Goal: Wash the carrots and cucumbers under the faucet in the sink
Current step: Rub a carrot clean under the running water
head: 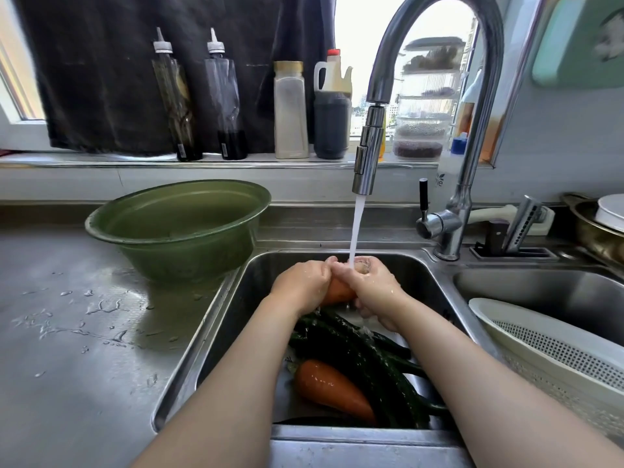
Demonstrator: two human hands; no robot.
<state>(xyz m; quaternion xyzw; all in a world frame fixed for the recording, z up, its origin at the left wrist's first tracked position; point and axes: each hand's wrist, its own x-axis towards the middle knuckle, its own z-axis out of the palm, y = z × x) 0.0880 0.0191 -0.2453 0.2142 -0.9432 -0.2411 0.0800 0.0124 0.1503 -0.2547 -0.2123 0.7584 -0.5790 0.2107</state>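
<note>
Two hands, left hand (302,285) and right hand (369,287), wrap their fingers (327,265) round a wet orange carrot (337,292) under the chrome faucet (369,153); it could slip onto the dark green cucumbers (351,346) below.

You had a first carrot (337,293) that was orange, under water (356,228) that looked white. The second carrot (332,390) was orange too, with shiny wet spots. The cucumbers (358,349) were very dark green, nearly black. Your sink (256,275) and faucet (486,79) were shiny silver, and the desk (67,332) was dull grey. The bowl (179,224) was olive green. The basket (547,346) was white with rows of tiny dots. Behind them, the cloth (101,79) was black. One jug (331,130) was dark with a red cap, and the tall jar (290,113) was cream with a tan lid.
</note>
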